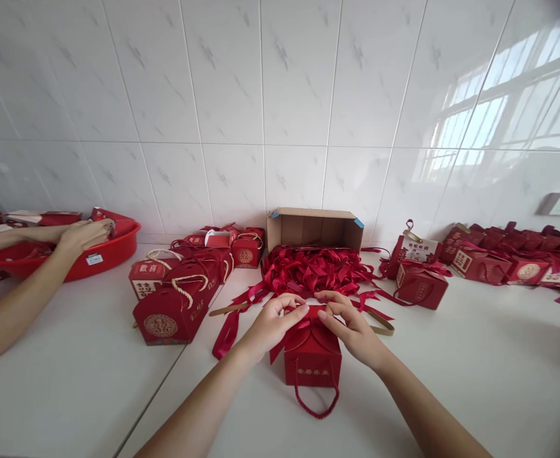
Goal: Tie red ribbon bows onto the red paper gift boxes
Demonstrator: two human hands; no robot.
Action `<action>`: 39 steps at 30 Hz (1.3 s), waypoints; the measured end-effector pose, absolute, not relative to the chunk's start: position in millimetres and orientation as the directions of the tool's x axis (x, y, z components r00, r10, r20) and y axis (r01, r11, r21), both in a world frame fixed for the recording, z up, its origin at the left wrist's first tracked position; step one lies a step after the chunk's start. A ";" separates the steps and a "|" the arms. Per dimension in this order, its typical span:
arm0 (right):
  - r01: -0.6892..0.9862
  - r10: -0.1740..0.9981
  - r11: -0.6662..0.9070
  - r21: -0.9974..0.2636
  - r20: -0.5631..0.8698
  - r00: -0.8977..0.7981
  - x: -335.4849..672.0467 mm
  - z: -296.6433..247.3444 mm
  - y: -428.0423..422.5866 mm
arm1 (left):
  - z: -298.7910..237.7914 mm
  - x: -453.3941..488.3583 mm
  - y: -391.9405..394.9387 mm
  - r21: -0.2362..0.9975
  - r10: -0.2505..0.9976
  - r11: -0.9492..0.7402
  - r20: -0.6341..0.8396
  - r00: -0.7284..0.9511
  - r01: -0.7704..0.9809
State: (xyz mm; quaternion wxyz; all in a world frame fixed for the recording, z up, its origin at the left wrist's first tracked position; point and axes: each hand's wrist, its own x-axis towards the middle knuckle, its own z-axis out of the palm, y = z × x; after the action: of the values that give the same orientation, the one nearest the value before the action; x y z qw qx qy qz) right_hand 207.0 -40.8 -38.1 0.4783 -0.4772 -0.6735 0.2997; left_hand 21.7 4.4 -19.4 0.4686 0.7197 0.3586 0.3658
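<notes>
A small red gift box (pixel 312 366) with gold lettering stands on the table in front of me, its rope handle hanging down the near side. Dark red ribbon (pixel 276 351) lies over its top and trails out to the left. My left hand (pixel 280 323) is closed at the upper left of the box, thumb and fingers pinching the ribbon. From the other side, my right hand (pixel 351 324) curls over the top edge, thumb and fingertips drawn together on the ribbon. The fingers partly hide the ribbon there.
Behind the box, a pile of red ribbons (pixel 315 272) spills from an open cardboard box (pixel 313 213). Red boxes with rope handles (pixel 170 318) stand left; several ribboned boxes (pixel 420 285) stand right. Another person's hands (pixel 82 235) reach into a red basin (pixel 126 247) at far left.
</notes>
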 end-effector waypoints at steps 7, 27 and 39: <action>0.466 0.910 0.374 -0.802 0.414 -0.017 212.0 -36.2 -38.6 | -22.1 19.7 12.9 0.859 0.852 -0.433 0.293 0.433 0.273; 0.612 0.827 0.436 -0.660 0.562 0.016 212.4 -41.0 -38.1 | -25.0 25.8 3.5 0.840 0.842 -0.497 0.406 0.355 0.219; 0.721 0.801 0.417 -0.553 0.599 -0.004 211.4 -43.0 -35.2 | -27.6 20.6 17.0 0.871 0.882 -0.440 0.375 0.284 0.216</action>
State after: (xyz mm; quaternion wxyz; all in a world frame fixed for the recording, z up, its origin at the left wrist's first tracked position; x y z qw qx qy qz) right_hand 211.4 -35.2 -43.0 0.4565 -0.5382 -0.7072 0.0435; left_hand 20.6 17.0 -27.6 0.3632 0.7141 0.3847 0.4585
